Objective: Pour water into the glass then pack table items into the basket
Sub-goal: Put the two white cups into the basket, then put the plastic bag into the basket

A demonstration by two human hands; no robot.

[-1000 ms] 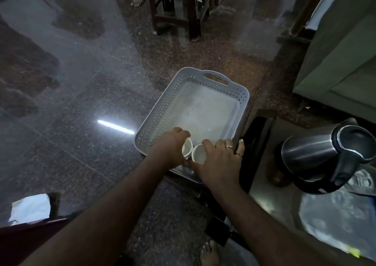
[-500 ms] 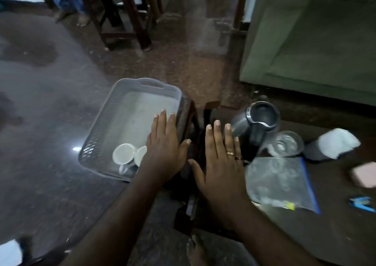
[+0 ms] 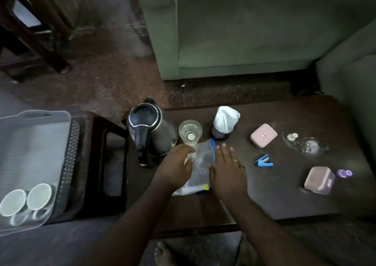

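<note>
Dark wooden low table (image 3: 264,194) before a green sofa (image 3: 244,31), left hand (image 3: 176,169) curled around the clear water-filled glass (image 3: 190,133), flat open right hand (image 3: 226,171) empty beside the clear plastic zip bag (image 3: 200,164), grey perforated plastic basket (image 3: 67,155) far left of both held two white ceramic cups (image 3: 26,199).

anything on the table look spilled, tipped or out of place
Nothing clearly spilled. The pink box at the right edge looks tilted, though blur may cause that. The glass and kettle stand upright.

Kettle (image 3: 151,131) and glass (image 3: 190,132) crowd the bag (image 3: 201,162); table (image 3: 284,194) rightward open.
</note>
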